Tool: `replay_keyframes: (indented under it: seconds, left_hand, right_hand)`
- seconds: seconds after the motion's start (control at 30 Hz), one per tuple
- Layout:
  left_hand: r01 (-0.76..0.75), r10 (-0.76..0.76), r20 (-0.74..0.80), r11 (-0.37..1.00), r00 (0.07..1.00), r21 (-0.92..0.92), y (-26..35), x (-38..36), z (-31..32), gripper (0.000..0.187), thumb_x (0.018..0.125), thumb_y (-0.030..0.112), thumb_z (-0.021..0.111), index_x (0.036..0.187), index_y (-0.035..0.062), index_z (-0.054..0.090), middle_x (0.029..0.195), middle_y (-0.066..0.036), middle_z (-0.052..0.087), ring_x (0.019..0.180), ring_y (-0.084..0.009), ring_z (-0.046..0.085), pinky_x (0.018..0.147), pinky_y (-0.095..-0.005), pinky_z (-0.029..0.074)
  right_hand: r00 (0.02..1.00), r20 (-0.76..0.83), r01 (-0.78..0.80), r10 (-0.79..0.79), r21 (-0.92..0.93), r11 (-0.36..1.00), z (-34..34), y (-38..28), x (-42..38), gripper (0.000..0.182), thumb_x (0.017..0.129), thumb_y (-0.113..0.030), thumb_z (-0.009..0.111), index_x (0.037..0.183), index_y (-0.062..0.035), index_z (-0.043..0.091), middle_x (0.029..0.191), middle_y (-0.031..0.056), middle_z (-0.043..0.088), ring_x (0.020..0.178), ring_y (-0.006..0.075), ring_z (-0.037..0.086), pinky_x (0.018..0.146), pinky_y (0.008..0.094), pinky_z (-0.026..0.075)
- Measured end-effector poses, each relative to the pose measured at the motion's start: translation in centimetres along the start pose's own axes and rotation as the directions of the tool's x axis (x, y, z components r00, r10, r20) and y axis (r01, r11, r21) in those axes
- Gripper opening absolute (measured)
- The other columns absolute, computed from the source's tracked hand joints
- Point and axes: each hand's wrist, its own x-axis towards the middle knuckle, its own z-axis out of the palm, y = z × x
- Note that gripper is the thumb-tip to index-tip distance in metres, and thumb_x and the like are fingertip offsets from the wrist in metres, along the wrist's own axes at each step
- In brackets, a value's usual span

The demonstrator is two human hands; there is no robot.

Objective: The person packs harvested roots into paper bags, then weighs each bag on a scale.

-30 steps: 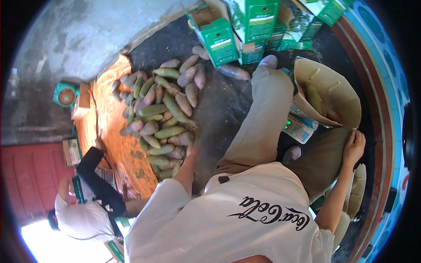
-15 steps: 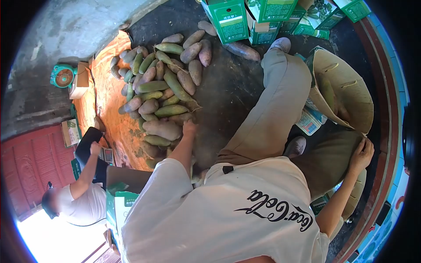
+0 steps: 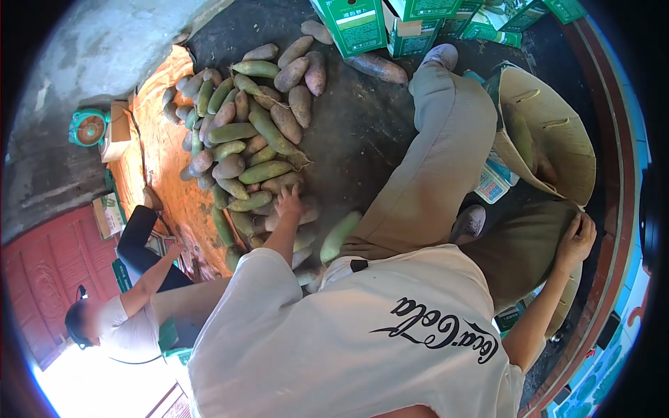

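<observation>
My left hand (image 3: 288, 204) rests over a purplish-grey root vegetable (image 3: 308, 211) at the lower edge of a large pile, its fingers spread. The pile of long green and purple-grey roots (image 3: 233, 132) lies partly on an orange sheet (image 3: 164, 160) and partly on the dark floor. A pale green root (image 3: 340, 235) lies between my left arm and my thigh. On my right knee, my right hand (image 3: 576, 242) lies with loosely bent fingers, holding nothing, near the rim of an open carton (image 3: 575, 146) that has roots inside.
Green printed boxes (image 3: 359, 31) stand at the top, with a long root (image 3: 376, 68) beside them. A calculator (image 3: 491, 184) is on the floor by the carton. At the left are a co-worker (image 3: 132, 317), a small green fan (image 3: 89, 128) and a brown box (image 3: 117, 132).
My left hand has shifted slightly left, its fingers now visibly spread. The pale green root now shows beside my thigh. The co-worker has lowered an arm, and the open box near them is no longer visible.
</observation>
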Motion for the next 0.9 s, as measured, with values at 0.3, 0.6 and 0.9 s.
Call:
replay_keyframes:
  seconds: [0.3, 0.6, 0.9]
  left_hand:
    - [-0.057, 0.048, 0.047, 0.975, 0.998, 0.215, -1.7, -2.0, 3.0, 0.071, 0.077, 0.028, 0.068, 0.140, 0.0241, 0.035, 0.132, -0.008, 0.046, 0.127, -0.0277, 0.041, 0.104, -0.0479, 0.031]
    - [0.012, -0.052, 0.160, 0.971, 0.986, 0.238, -4.7, -3.2, 3.3, 0.090, 0.054, 0.044, 0.083, 0.129, 0.0142, 0.044, 0.124, -0.015, 0.053, 0.115, -0.0334, 0.054, 0.093, -0.0424, 0.046]
    - [0.009, 0.008, 0.284, 0.998, 0.959, -0.062, -2.3, -1.9, -1.8, 0.086, 0.057, 0.053, 0.078, 0.118, -0.0029, 0.056, 0.118, -0.021, 0.060, 0.111, -0.0317, 0.058, 0.093, -0.0386, 0.047]
  right_hand:
    - [1.000, -0.004, 0.001, -0.001, 0.022, 1.000, 0.1, -0.3, 0.0, 0.011, 0.089, -0.013, 0.057, 0.093, -0.0039, 0.061, 0.094, 0.0098, 0.063, 0.089, 0.0293, 0.058, 0.078, 0.0392, 0.046]
    - [0.996, -0.083, -0.027, 0.036, 0.111, 0.993, -1.1, -1.9, 0.4, 0.006, 0.084, -0.008, 0.060, 0.087, -0.0024, 0.059, 0.089, 0.0109, 0.060, 0.084, 0.0303, 0.057, 0.074, 0.0390, 0.046]
    - [0.986, -0.134, -0.073, 0.103, 0.207, 0.976, -1.8, -2.6, 0.5, 0.005, 0.081, -0.007, 0.063, 0.082, -0.0028, 0.059, 0.084, 0.0110, 0.060, 0.082, 0.0308, 0.056, 0.073, 0.0393, 0.046]
